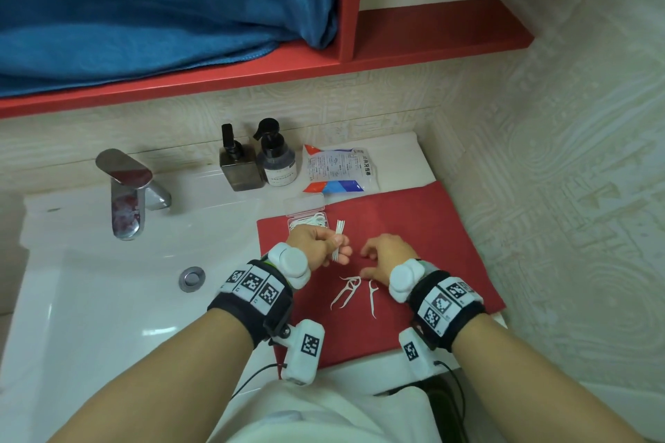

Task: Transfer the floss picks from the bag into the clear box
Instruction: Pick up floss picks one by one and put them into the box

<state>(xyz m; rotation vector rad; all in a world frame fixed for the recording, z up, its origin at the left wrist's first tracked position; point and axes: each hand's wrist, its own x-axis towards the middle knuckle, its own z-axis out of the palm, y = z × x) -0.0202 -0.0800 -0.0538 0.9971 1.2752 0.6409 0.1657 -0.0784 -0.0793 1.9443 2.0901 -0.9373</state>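
Note:
My left hand [318, 246] pinches a small bundle of white floss picks [339, 234], their handles sticking up just below the clear box [308, 218]. The open box sits at the red mat's far left corner and holds several picks. Its lid lies flat behind it. My right hand [387, 255] hovers over the mat with fingers loosely curled and nothing in them. Loose floss picks [351, 289] lie on the mat between my wrists. The printed floss bag [338, 171] rests on the counter behind the mat.
A red mat [431, 244] covers the counter right of the white sink [108, 298]. A chrome faucet [126, 191] stands at the left. Two dark pump bottles [257, 160] stand by the wall. A red shelf with a blue towel [162, 11] hangs overhead.

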